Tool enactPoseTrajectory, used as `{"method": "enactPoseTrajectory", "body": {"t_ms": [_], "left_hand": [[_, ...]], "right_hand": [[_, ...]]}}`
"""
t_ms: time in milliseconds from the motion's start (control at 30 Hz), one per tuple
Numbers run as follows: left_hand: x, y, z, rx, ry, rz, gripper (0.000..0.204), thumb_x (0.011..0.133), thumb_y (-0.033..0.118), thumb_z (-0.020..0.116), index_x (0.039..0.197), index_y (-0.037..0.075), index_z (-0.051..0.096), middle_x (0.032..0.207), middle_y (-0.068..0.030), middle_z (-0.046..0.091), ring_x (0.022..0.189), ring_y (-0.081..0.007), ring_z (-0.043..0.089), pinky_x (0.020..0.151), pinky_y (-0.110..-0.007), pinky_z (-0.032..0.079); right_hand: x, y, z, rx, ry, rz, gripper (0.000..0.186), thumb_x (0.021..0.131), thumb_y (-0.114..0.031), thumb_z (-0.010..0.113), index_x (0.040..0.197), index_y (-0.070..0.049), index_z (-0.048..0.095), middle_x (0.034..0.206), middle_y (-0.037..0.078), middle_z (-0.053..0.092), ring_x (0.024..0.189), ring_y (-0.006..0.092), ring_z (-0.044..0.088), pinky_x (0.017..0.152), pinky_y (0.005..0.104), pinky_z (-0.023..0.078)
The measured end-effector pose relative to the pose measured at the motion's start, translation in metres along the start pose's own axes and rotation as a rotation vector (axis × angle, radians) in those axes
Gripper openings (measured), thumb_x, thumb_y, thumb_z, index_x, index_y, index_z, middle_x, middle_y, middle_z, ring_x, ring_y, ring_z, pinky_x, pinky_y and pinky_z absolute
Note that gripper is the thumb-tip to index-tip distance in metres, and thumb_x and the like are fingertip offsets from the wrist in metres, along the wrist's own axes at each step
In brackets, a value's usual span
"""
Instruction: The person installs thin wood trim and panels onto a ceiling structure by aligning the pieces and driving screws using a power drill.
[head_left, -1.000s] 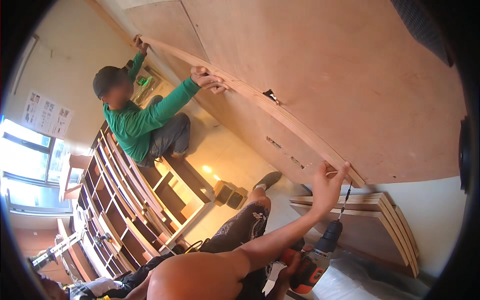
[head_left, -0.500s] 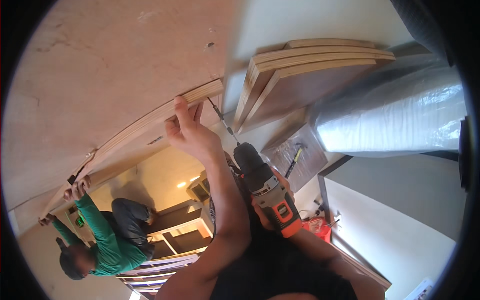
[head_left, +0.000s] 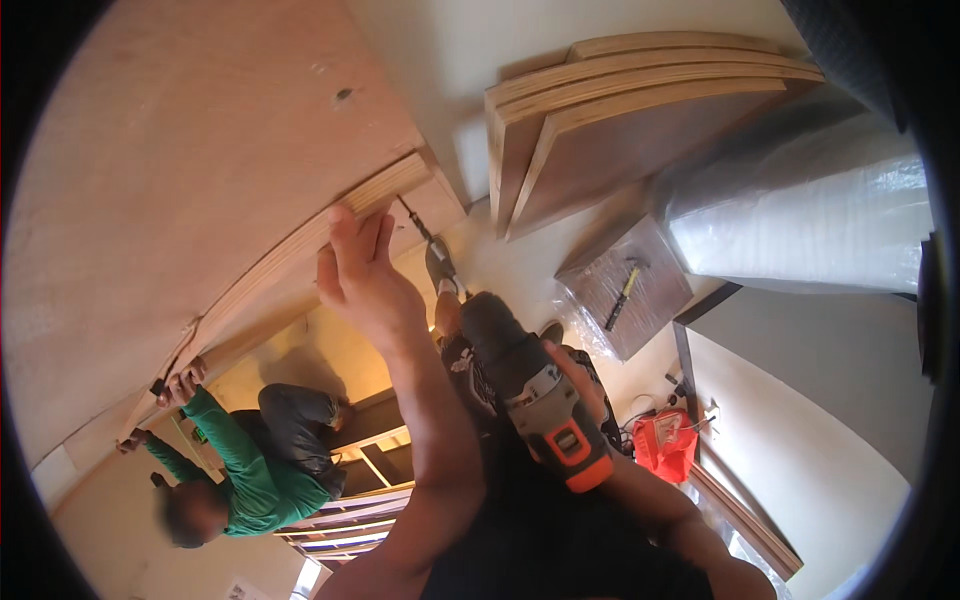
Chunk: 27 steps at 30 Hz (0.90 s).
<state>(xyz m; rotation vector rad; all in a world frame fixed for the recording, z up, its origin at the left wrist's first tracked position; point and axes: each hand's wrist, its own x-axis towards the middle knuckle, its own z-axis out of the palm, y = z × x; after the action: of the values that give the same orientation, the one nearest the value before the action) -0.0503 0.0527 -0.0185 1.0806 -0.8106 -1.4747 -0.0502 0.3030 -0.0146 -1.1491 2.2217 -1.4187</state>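
Note:
A long plywood board point(head_left: 290, 240) lies edge-on along a broad reddish-brown panel point(head_left: 200, 130). My left hand point(head_left: 375, 285) grips the board near its closer end, thumb at the edge and fingers bent under it. My right hand point(head_left: 578, 385) is wrapped around a black, grey and orange cordless drill point(head_left: 540, 400). Its long bit point(head_left: 425, 230) points up at the underside of the board's end, beside my left fingers; whether the tip touches the wood I cannot tell.
A co-worker in a green top point(head_left: 265, 470) holds the board's far end. Stacked curved-edge plywood pieces point(head_left: 640, 130) lean at upper right, near a plastic-wrapped bulky item point(head_left: 800, 220). A hammer point(head_left: 625, 295) lies on a wrapped box point(head_left: 590, 270); a red bag point(head_left: 665, 440) sits below.
The whole view has shifted, uncovering my foot and more of the floor. My left hand still grips the board and the drill stays at its end. The co-worker still holds the far end.

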Motion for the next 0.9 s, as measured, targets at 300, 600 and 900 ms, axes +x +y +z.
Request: {"method": "enactPoseTrajectory", "body": {"t_ms": [300,600,900], "left_hand": [[-0.002,0.003,-0.002,0.050,-0.077,-0.015,0.042,0.100,0.030,0.066,0.113,-0.010,0.063,0.104,-0.0188,0.071,0.101,-0.0270,0.070,0.092,-0.036,0.053],[0.003,0.008,-0.009,0.050,-0.105,-0.049,0.041,0.102,0.030,0.063,0.112,-0.010,0.064,0.104,-0.0172,0.070,0.101,-0.0261,0.069,0.094,-0.035,0.051],[0.005,0.012,-0.018,-0.030,-0.163,-0.131,0.035,0.104,0.027,0.060,0.117,-0.005,0.061,0.105,-0.0149,0.071,0.105,-0.0242,0.068,0.088,-0.031,0.050]], "right_hand": [[0.005,0.004,-0.003,0.309,-0.027,0.053,0.069,0.084,-0.009,0.074,0.147,0.002,0.049,0.095,0.013,0.071,0.078,0.0235,0.069,0.078,0.0330,0.054],[0.012,0.005,-0.005,0.379,-0.036,0.040,0.070,0.083,-0.012,0.075,0.146,0.004,0.050,0.094,0.015,0.071,0.079,0.0265,0.070,0.074,0.0331,0.054],[0.011,0.007,-0.003,0.385,-0.016,0.005,0.066,0.084,-0.013,0.073,0.143,0.007,0.051,0.095,0.019,0.071,0.077,0.0293,0.070,0.074,0.0353,0.055]]}}
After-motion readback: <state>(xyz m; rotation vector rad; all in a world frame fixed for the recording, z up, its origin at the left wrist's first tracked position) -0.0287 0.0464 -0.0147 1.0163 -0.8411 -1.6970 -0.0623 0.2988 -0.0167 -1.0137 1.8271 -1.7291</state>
